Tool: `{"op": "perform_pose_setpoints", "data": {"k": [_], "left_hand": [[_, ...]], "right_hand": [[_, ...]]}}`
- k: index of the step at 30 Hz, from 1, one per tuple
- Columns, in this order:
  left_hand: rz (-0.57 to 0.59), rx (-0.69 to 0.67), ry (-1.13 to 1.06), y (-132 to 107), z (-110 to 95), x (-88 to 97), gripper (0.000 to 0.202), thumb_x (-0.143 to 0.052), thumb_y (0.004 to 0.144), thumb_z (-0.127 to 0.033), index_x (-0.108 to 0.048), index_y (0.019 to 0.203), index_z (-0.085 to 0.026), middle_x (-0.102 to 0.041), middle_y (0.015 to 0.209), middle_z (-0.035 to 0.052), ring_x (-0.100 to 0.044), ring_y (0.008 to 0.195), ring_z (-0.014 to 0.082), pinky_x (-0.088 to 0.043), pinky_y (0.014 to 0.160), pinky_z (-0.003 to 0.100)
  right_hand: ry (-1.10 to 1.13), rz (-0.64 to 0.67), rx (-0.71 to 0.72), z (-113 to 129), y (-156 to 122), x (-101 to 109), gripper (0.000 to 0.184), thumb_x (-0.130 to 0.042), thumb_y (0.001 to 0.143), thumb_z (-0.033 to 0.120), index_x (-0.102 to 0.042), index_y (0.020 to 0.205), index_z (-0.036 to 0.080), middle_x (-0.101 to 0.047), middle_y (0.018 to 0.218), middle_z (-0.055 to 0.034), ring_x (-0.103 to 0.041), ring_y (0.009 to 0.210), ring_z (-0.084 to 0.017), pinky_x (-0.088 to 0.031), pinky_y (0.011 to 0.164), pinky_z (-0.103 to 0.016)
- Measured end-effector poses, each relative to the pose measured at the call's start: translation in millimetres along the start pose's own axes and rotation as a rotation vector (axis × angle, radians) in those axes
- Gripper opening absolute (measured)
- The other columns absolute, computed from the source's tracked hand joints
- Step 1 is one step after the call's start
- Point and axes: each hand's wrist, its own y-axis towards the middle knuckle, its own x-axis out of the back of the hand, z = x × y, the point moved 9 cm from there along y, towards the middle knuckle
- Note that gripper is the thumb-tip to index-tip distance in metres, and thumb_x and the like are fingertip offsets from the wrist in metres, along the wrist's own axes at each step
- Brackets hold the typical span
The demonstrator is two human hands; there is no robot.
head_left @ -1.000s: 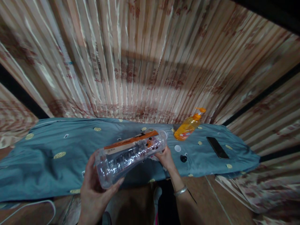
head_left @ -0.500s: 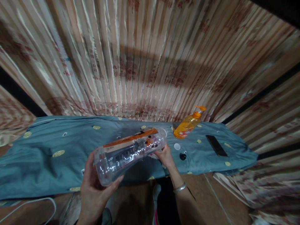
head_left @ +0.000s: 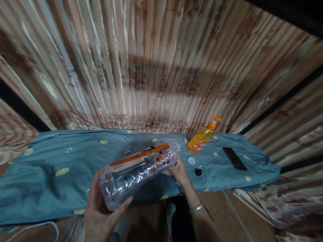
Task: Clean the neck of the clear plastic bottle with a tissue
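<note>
A large clear plastic bottle (head_left: pixel 141 171) with an orange and cream label lies tilted between my hands, held above the bed. Its neck points to the far right. My left hand (head_left: pixel 102 206) is wrapped round the base, thumb in front. Near the neck end, my right hand (head_left: pixel 178 170) is closed against the underside of the bottle, its fingers partly hidden behind it. A bit of something whitish (head_left: pixel 166 172) shows by those fingers; I cannot make out what it is. No liquid can be seen in the bottle.
An orange pump bottle (head_left: pixel 202 138) stands on the blue bed sheet (head_left: pixel 83 161). Right of my right hand lie a white disc (head_left: pixel 191 161), a small black object (head_left: pixel 198 171) and a dark phone (head_left: pixel 234 158). Behind hangs a patterned curtain (head_left: pixel 151 84). A white cable (head_left: pixel 47 223) shows lower left.
The base of the bottle and my left hand have come slightly lower and to the left. The whole view has shifted a little; both hands keep their hold.
</note>
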Motion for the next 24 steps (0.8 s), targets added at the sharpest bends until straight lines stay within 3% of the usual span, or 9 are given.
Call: {"op": "perform_pose_setpoints", "data": {"k": [7,14,24], "left_hand": [[0.008,0.054,-0.018,-1,2,-0.7,0.11,-0.103,0.059,-0.042,-0.059,0.159,-0.026,-0.081,0.136,0.0108,-0.08,0.12,0.0365,-0.068,0.099,0.043],[0.005,0.042,-0.021,0,1,-0.4,0.11,-0.105,0.058,-0.044,-0.061,0.157,-0.027,-0.082,0.132,0.0106,-0.08,0.121,0.0381,-0.068,0.099,0.045],[0.013,0.05,-0.027,1,4,-0.8,0.111,-0.104,0.058,-0.041,-0.059,0.159,-0.029,-0.078,0.143,0.0118,-0.075,0.131,0.0399,-0.064,0.108,0.049]], "right_hand": [[-0.006,-0.013,0.014,-5,1,2,0.044,-0.095,0.055,0.031,-0.071,0.092,0.025,-0.086,0.095,-0.0044,-0.08,0.09,-0.028,-0.065,0.088,-0.039],[-0.023,-0.011,-0.006,-10,2,2,0.047,-0.092,0.055,0.029,-0.071,0.097,0.024,-0.085,0.096,-0.0051,-0.08,0.089,-0.028,-0.064,0.084,-0.039],[-0.005,0.001,-0.005,-6,2,0,0.049,-0.094,0.056,0.03,-0.073,0.1,0.025,-0.087,0.1,-0.0047,-0.08,0.093,-0.028,-0.065,0.089,-0.039]]}}
